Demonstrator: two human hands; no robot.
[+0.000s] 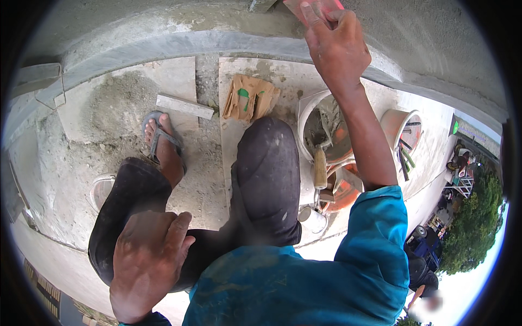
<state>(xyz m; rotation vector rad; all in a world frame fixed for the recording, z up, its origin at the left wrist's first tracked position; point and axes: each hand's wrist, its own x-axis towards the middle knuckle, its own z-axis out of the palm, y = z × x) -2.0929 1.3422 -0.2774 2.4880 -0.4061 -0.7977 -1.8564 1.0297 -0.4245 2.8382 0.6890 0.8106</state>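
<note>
- Pinkish-red flat piece [297, 7], one, pinched in the right hand [337, 46], beyond its knuckles; long axis unclear, cut off by the edge
- Left hand [147, 258] farther off, fingers curled, contents hidden
- One wooden-handled tool [320, 169], one torn brown paper piece [247, 100], one pale straight strip [185, 106]

A grey wall [435, 54] borders the dusty, daylit floor [65, 174], with probably a tree [472, 223] beyond.

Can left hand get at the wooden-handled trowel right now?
Probably not directly: the left hand is at the left leg, and the raised right knee stands between it and the trowel handle, which looks uncovered.
</note>
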